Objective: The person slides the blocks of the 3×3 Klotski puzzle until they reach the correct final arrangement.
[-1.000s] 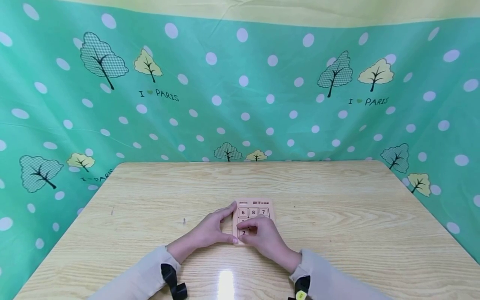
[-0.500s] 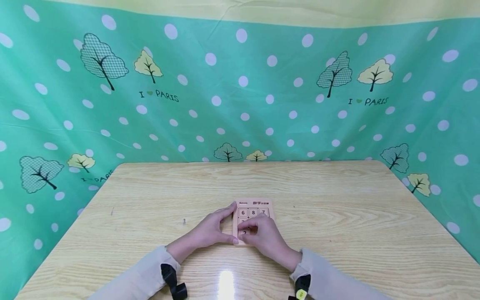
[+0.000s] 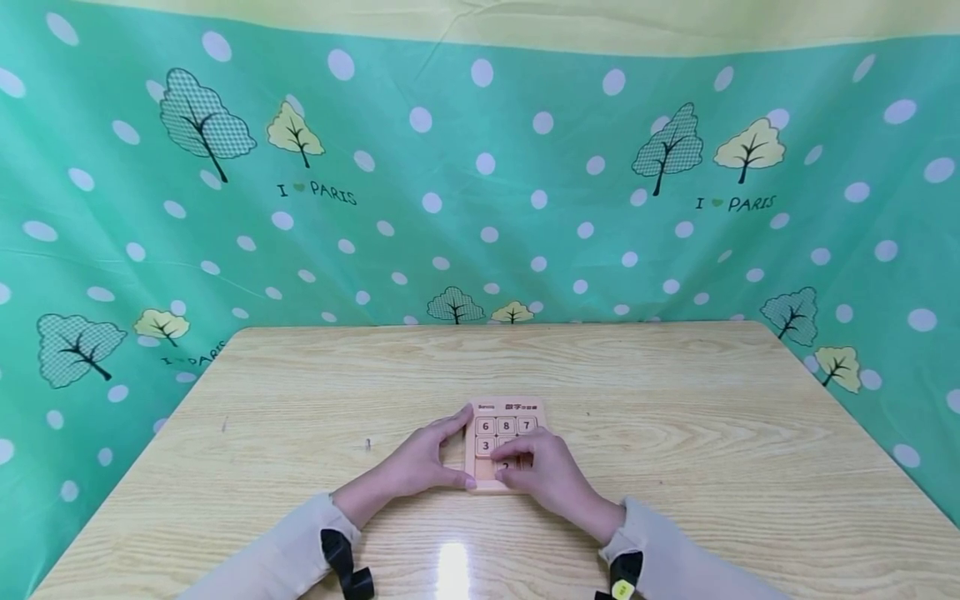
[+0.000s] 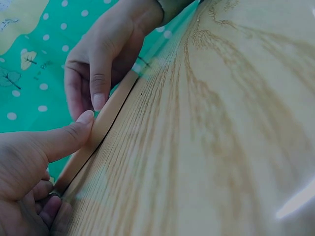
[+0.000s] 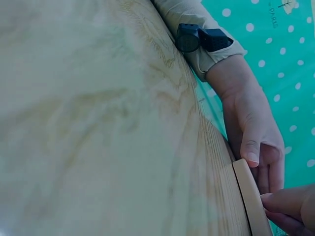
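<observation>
A wooden number slide puzzle (image 3: 510, 407) lies flat on the table. My left hand (image 3: 420, 458) grips its left side, thumb at the near corner and a fingertip at the far one. With thumb and index finger, my right hand (image 3: 543, 471) pinches the tile marked 2 (image 3: 507, 467) in the bottom row. Left of that tile, the frame's bare floor (image 3: 484, 472) shows. Above are the 6 tile (image 3: 486, 426), the 8 tile (image 3: 506, 426) and the 3 tile (image 3: 485, 447). The right hand covers several other tiles. Both wrist views show the puzzle's edge (image 4: 106, 115) from the side.
The wood-grain table (image 3: 337, 367) extends around the puzzle on all sides. Behind it hangs a green curtain (image 3: 375, 250) with white dots and printed trees. A black camera (image 3: 348, 567) is strapped at the left wrist.
My right hand has moved a little to the right, and the 2 tile has slid with it from the bottom-left spot. The left hand has stayed in place.
</observation>
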The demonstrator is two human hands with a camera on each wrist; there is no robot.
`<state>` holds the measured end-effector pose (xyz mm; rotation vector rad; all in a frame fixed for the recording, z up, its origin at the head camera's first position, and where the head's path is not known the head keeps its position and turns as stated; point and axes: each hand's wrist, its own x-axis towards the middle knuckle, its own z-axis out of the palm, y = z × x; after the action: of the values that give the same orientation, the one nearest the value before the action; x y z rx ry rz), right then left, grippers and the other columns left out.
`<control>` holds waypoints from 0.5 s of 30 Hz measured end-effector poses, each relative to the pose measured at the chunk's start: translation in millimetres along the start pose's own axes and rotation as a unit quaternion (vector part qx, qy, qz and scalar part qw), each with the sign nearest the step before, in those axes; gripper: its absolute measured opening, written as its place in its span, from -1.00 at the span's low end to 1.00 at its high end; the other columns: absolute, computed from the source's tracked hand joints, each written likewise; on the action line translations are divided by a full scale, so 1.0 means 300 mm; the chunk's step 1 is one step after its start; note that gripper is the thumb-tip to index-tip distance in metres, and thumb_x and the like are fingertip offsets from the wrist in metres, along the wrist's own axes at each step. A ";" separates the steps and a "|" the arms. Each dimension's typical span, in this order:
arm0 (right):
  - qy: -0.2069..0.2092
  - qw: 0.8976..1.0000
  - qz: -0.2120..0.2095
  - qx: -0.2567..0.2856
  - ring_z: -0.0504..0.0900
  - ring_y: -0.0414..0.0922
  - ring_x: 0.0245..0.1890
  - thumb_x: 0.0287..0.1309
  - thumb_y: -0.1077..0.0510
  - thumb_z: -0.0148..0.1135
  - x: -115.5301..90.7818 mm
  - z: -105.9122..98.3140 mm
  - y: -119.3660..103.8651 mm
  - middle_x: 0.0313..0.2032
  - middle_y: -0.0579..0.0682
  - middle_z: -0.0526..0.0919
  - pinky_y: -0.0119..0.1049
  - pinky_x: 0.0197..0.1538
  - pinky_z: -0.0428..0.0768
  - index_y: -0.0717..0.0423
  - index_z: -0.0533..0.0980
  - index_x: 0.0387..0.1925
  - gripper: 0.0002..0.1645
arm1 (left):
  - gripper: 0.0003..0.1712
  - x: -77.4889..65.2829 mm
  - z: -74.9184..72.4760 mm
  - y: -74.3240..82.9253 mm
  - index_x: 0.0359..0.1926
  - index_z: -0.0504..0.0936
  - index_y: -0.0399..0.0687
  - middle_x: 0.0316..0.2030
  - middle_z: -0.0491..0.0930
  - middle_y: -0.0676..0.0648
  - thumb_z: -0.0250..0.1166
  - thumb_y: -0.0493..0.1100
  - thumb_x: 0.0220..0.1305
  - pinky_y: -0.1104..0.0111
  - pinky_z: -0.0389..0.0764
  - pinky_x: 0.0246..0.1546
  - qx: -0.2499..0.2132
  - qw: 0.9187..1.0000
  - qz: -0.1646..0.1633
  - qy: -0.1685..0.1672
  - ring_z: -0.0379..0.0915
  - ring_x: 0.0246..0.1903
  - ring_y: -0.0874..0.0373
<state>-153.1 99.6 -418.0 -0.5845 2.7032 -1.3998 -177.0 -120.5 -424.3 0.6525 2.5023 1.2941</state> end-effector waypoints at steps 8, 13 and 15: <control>0.003 1.000 -0.003 -0.006 0.46 -0.17 -0.27 -0.14 0.23 0.45 -0.003 -0.011 0.013 -0.34 -0.15 0.62 -0.35 -0.16 0.43 0.02 0.70 -0.30 -0.75 | 0.20 0.000 0.000 -0.002 0.44 0.07 -0.11 0.42 0.04 -0.08 0.54 0.02 -0.17 0.06 -0.01 0.40 0.000 1.000 0.001 0.001 -0.08 0.40 -0.05; 0.007 1.000 -0.001 0.002 0.47 -0.18 -0.24 -0.14 0.23 0.45 -0.002 -0.009 0.019 -0.31 -0.16 0.62 -0.35 -0.13 0.45 0.02 0.70 -0.29 -0.74 | 0.20 -0.001 0.001 -0.003 0.43 0.07 -0.11 0.42 0.05 -0.09 0.54 0.03 -0.18 0.06 -0.01 0.40 0.002 1.000 0.002 0.001 -0.07 0.40 -0.05; 0.012 1.000 -0.002 0.006 0.48 -0.19 -0.24 -0.14 0.23 0.45 -0.001 -0.009 0.024 -0.31 -0.15 0.61 -0.36 -0.13 0.47 0.03 0.69 -0.27 -0.73 | 0.20 -0.001 0.001 -0.004 0.43 0.07 -0.11 0.42 0.05 -0.08 0.54 0.04 -0.17 0.06 -0.01 0.40 0.004 1.000 0.002 0.002 -0.07 0.40 -0.05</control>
<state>-155.5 105.7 -422.2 -0.5767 2.7119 -1.4334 -177.0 -121.1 -425.3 0.6586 2.5106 1.2895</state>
